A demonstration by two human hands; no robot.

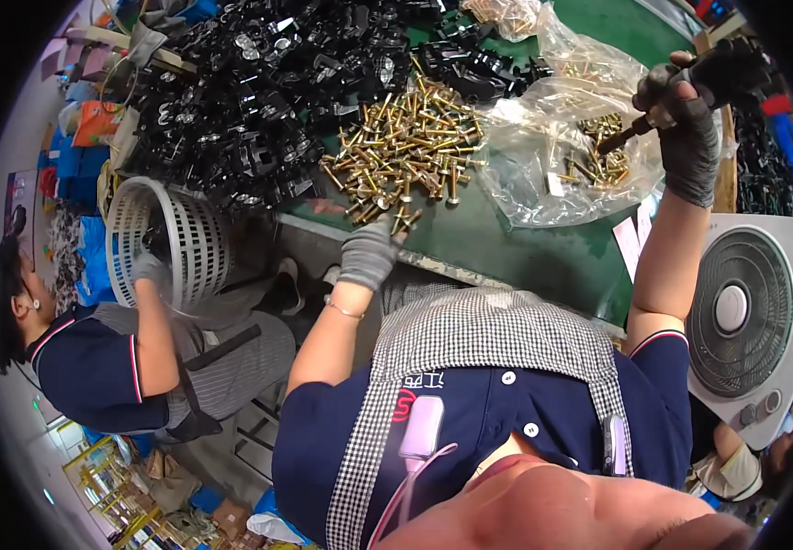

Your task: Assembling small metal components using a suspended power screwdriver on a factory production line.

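Observation:
My left hand, in a grey knit glove, is at the near edge of a heap of brassy bolts. Its thumb and fingers close around a bolt there; the fingertips partly hide it. Raised at the right, my right hand wears a darker glove and grips a black power screwdriver. The tool's long dark bit points down and left, above a clear plastic bag with more bolts in it. Black metal parts are piled beyond and left of the loose bolts.
The green table ends close to my apron. A grey box fan stands beside my right arm. At the left, a co-worker sits with a hand in a white slatted basket. A wooden post rises beyond my right forearm.

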